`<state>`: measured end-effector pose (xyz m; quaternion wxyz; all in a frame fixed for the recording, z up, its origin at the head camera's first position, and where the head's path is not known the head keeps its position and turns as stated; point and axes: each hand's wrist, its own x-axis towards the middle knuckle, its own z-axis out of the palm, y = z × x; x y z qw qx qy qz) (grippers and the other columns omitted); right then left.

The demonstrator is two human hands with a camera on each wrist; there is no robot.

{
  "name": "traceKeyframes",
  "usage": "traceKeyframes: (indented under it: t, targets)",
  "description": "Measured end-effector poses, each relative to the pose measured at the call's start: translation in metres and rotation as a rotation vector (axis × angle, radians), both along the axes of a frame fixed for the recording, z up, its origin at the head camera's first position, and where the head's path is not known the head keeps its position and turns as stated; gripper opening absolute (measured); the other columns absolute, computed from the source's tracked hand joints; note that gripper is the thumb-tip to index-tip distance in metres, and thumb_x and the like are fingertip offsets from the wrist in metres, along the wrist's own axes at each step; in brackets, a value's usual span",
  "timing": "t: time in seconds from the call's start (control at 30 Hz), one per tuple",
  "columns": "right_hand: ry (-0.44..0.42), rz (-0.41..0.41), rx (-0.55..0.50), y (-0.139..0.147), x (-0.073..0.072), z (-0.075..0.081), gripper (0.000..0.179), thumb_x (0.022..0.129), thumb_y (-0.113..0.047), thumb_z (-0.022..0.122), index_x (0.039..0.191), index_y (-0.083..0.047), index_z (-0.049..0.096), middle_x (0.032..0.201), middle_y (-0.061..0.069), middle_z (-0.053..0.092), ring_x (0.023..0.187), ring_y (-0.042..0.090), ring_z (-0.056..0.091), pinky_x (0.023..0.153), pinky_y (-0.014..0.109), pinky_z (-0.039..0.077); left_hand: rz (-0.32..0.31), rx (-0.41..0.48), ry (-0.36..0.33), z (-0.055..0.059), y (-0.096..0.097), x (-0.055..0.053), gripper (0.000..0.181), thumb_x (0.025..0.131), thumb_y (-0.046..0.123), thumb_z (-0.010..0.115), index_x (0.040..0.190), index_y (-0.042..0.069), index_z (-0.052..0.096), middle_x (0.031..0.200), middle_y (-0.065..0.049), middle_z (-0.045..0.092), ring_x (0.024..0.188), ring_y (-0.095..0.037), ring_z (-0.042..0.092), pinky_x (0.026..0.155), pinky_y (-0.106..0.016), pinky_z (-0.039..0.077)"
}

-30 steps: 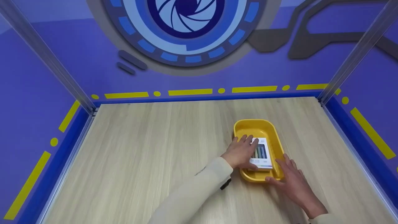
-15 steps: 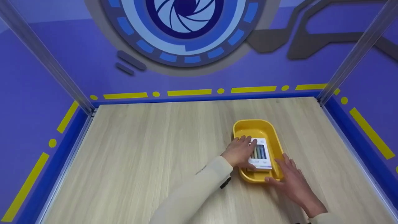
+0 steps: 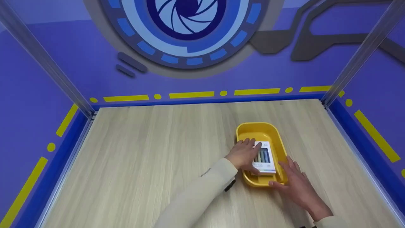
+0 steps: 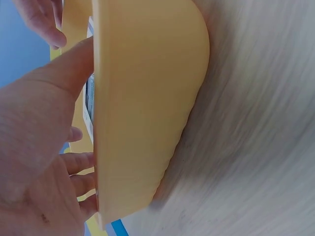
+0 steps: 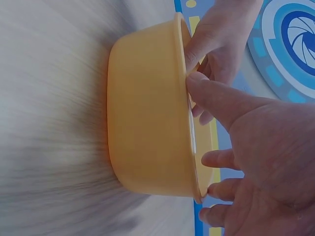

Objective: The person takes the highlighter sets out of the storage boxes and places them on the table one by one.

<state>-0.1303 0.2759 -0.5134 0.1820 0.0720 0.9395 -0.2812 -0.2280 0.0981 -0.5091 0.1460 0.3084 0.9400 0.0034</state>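
A yellow plastic tub (image 3: 258,129) stands on the table at right of centre in the head view. Inside lies a white box (image 3: 265,167), its window showing several slim sticks in muted colours, perhaps crayons or chalks. My left hand (image 3: 243,157) spreads across the tub's left rim, index finger and thumb over the box's left side. In the left wrist view the thumb (image 4: 74,66) reaches inside past the tub wall (image 4: 142,93). My right hand (image 3: 299,186) rests loosely at the near right corner, thumb tip (image 5: 197,81) at the rim, other fingers along the right side.
Pale wood-grain tabletop (image 3: 158,142) surrounds the tub. A purple-blue printed panel (image 3: 190,80) rises at the back, with similar panels at both sides. Metal posts (image 3: 354,60) stand at the back corners.
Both hands, the tub and the box keep practically the same places; the head view shifts only slightly.
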Motion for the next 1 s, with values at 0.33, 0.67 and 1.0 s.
traceKeyframes:
  t: [0.33, 0.67, 1.0]
  targets:
    - [0.006, 0.021, -0.002, 0.0015, -0.0002, 0.0017, 0.109, 0.062, -0.072, 0.060, 0.146, -0.017, 0.018, 0.154, 0.015, -0.009, 0.137, 0.045, -0.008, 0.105, 0.066, -0.001, 0.004, 0.026, -0.027, -0.0023, 0.0032, -0.0012, 0.101, 0.065, 0.063, 0.068, 0.145, 0.034, 0.014, 0.154, 0.005, 0.015, 0.142, -0.014, 0.015, 0.117, -0.034, 0.012]
    - [0.002, 0.036, 0.022, 0.0012, -0.0033, 0.0024, 0.110, 0.062, -0.074, 0.059, 0.147, -0.019, 0.016, 0.154, 0.012, -0.011, 0.137, 0.044, -0.007, 0.103, 0.069, 0.005, -0.010, 0.026, -0.021, -0.0025, 0.0060, -0.0023, 0.102, 0.063, 0.067, 0.067, 0.145, 0.035, 0.014, 0.154, 0.004, 0.016, 0.142, -0.015, 0.016, 0.117, -0.036, 0.013]
    - [0.024, 0.055, 0.000, 0.0016, -0.0078, 0.0018, 0.113, 0.061, -0.073, 0.062, 0.146, -0.010, 0.019, 0.152, 0.020, -0.009, 0.136, 0.047, -0.006, 0.103, 0.069, 0.001, -0.019, 0.024, -0.037, -0.0020, 0.0053, -0.0029, 0.104, 0.062, 0.067, 0.067, 0.145, 0.036, 0.013, 0.154, 0.005, 0.016, 0.142, -0.015, 0.016, 0.117, -0.036, 0.014]
